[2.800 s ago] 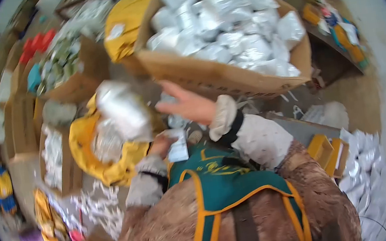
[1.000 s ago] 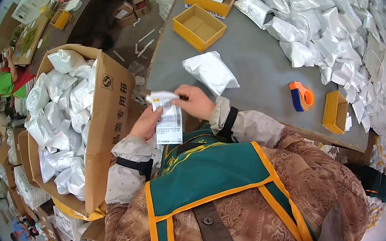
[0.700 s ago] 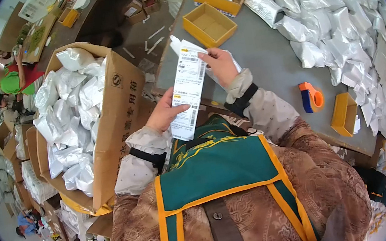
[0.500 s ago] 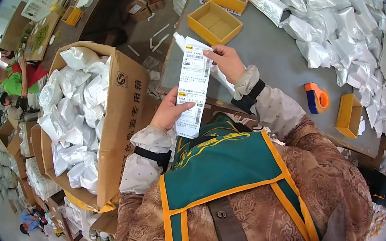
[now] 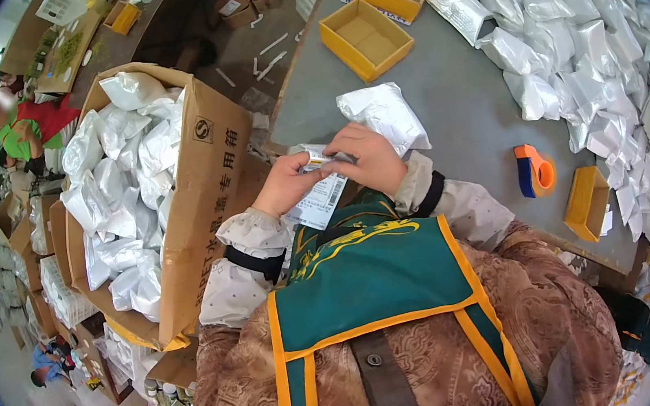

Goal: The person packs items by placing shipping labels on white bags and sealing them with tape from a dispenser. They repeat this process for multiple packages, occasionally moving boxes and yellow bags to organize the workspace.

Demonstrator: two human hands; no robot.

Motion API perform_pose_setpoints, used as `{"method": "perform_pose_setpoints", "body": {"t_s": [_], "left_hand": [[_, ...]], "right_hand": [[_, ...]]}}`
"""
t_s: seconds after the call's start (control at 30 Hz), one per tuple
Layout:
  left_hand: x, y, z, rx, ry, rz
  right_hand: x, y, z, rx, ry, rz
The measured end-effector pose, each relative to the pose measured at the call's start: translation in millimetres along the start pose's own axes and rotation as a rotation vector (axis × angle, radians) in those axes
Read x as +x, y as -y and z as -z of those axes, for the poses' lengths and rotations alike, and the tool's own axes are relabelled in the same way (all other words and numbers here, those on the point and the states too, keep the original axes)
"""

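My left hand [image 5: 286,185] is closed, thumb and fingers pinching a printed shipping label [image 5: 319,204] near its upper end. The label hangs over the apron front, its lower part with barcode and small print showing. My right hand [image 5: 369,160] is closed too, its fingertips pinching the same label right beside the left thumb. What lies between the fingertips is partly hidden. Just behind the right hand, a white plastic parcel bag [image 5: 385,113] rests on the grey table [image 5: 458,124].
A large carton [image 5: 200,186] full of white bags stands at left. Yellow boxes [image 5: 366,37] sit at the table's far side, another yellow box [image 5: 587,204] near its right end. An orange-blue tape dispenser [image 5: 534,170] lies nearby. White bags [image 5: 557,33] pile up along the right.
My right hand has come down and toward my left hand, so both now meet at the label. The long label strip is no longer stretched upright, and the white bag behind it shows more fully.
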State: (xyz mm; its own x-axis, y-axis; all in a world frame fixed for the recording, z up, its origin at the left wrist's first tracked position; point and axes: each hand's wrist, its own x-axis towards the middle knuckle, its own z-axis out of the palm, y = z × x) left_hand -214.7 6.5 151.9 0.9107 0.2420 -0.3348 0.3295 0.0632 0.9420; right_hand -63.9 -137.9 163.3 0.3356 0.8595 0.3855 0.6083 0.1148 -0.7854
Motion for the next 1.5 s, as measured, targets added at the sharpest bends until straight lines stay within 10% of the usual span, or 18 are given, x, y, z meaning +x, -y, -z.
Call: {"method": "perform_pose_setpoints", "body": {"t_s": [0.4, 0.73, 1.1, 1.4, 1.5], "left_hand": [[-3.8, 23.1, 32.0, 0.124, 0.2, 0.24], [-81.1, 96.4, 66.5, -0.343, -0.08, 0.681], [7.7, 41.2, 7.8, -0.161, -0.085, 0.178], [0.9, 22.1, -0.4, -0.055, -0.1, 0.218], [5.4, 23.9, -3.7, 0.057, -0.083, 0.195]], "right_hand": [[0.3, -63.5, 62.8, 0.399, 0.064, -0.822], [23.6, -45.6, 157.9, -0.389, -0.312, 0.122], [11.3, -7.9, 7.6, -0.391, 0.072, 0.404], [-9.4, -18.8, 8.4, -0.059, 0.158, -0.022], [-16.3, -41.8, 5.9, 0.643, 0.221, -0.698]]}}
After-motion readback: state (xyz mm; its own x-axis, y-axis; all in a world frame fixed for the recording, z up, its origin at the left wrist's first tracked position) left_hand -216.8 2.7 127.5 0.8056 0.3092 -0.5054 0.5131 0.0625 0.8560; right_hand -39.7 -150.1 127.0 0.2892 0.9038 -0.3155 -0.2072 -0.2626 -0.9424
